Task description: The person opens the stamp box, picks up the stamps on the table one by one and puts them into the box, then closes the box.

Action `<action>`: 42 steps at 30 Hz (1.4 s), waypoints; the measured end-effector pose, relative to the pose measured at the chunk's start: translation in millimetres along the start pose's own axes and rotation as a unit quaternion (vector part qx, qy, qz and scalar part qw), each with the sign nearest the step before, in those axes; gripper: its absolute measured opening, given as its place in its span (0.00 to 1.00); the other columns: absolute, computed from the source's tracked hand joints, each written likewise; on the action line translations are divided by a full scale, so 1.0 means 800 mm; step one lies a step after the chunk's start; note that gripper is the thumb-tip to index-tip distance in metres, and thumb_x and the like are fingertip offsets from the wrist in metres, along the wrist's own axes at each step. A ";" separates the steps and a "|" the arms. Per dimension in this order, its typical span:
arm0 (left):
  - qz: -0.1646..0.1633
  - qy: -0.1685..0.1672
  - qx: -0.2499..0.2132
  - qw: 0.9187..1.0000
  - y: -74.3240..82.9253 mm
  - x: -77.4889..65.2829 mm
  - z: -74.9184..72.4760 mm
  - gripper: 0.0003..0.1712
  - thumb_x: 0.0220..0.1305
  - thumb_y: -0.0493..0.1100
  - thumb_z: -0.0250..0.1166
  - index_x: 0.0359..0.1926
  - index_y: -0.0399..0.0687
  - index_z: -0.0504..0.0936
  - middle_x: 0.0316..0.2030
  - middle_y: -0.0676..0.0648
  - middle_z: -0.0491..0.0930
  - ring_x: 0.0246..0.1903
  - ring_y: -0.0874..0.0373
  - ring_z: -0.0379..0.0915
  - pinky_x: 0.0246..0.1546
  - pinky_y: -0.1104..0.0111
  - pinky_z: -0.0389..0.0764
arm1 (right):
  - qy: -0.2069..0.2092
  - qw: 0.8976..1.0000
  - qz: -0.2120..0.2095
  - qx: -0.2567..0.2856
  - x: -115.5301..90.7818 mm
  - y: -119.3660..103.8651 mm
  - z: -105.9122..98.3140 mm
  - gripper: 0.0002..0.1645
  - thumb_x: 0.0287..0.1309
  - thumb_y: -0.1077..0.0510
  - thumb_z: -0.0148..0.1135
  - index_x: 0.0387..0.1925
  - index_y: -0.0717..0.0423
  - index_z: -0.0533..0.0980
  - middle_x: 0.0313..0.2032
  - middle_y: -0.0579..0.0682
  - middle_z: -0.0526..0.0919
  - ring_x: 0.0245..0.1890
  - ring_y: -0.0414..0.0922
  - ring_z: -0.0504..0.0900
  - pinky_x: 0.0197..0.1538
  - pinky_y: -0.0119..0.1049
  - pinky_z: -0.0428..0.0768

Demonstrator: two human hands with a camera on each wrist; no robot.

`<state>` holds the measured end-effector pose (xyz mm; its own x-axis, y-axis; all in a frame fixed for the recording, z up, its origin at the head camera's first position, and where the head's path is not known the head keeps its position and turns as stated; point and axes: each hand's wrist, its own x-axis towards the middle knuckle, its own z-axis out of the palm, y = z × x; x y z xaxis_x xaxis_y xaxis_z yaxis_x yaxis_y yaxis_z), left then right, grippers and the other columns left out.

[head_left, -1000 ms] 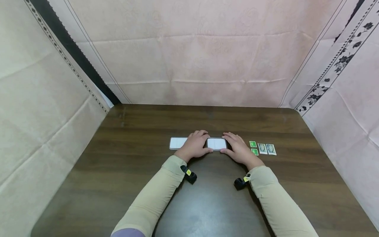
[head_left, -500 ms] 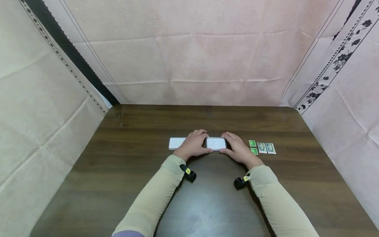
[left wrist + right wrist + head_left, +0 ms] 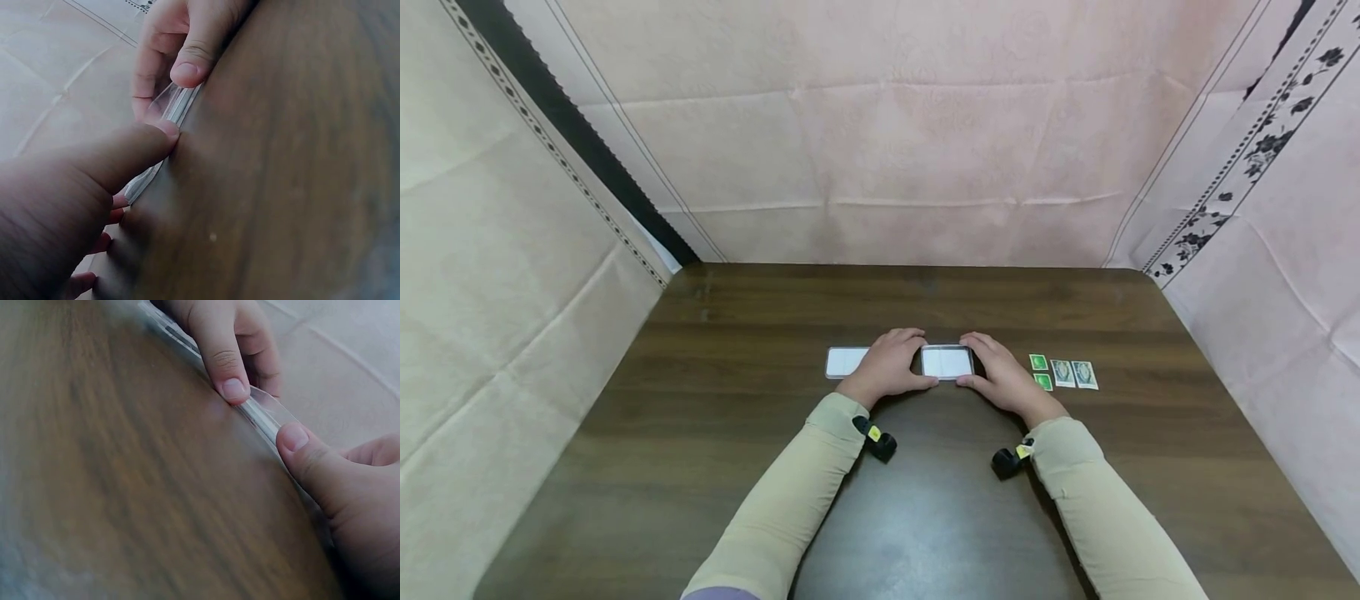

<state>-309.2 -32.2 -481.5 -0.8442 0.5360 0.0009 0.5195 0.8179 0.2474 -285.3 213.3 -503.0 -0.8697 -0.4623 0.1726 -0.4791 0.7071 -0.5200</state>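
Case [image 3: 946, 363], flat clear plastic, sits on wooden table [image 3: 880, 508] between left hand [image 3: 895, 364] and right hand [image 3: 1000, 375]. Both pinch it, thumbs [image 3: 294, 437] along near edge, presumably so neither side shifts. 2 green stamps [image 3: 1038, 362] and 2 larger stamps [image 3: 1062, 373] lie to the right, likely within easy reach.

brown wood-grain table [image 3: 760, 325] across middle and bottom of frame, far corners rounded. pale pinkish back cloth [image 3: 880, 142] with creases, upper center. more creased cloth: left sheet [image 3: 490, 292], right sheet [image 3: 1285, 333]. dark strip [image 3: 580, 137] slanting at upper left. black flower border [image 3: 1247, 167], upper right. soft glare [image 3: 910, 542], bottom center.
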 end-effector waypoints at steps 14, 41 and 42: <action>-0.002 -0.003 -0.018 1.000 0.002 -0.001 -0.001 0.41 0.61 0.69 0.66 0.67 0.50 0.75 0.73 0.47 0.65 0.72 0.50 0.58 0.73 0.55 0.59 | 0.026 0.999 0.023 0.040 -0.001 0.008 -0.003 0.41 0.67 0.48 0.65 0.74 0.60 0.61 0.73 0.59 0.60 0.71 0.58 0.64 0.69 0.59 0.64; -0.024 -0.006 -0.031 0.999 0.006 -0.010 0.005 0.38 0.66 0.66 0.63 0.70 0.52 0.72 0.78 0.39 0.52 0.76 0.45 0.49 0.74 0.52 0.55 | 0.070 0.990 0.102 0.062 0.054 0.028 -0.001 0.39 0.72 0.42 0.58 0.73 0.59 0.62 0.73 0.62 0.60 0.72 0.60 0.62 0.71 0.60 0.62; -0.025 -0.006 -0.026 0.999 0.006 -0.010 0.005 0.38 0.66 0.66 0.63 0.70 0.53 0.72 0.78 0.39 0.52 0.76 0.45 0.49 0.75 0.52 0.53 | 0.071 0.990 0.103 0.061 0.056 0.029 -0.001 0.39 0.71 0.41 0.58 0.73 0.58 0.62 0.73 0.61 0.60 0.72 0.60 0.62 0.71 0.59 0.62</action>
<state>-299.4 -31.5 -483.8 -0.8670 0.4978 -0.0236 0.4693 0.8314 0.2975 -335.6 209.5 -506.8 -0.9594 -0.2295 0.1636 -0.2798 0.7051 -0.6516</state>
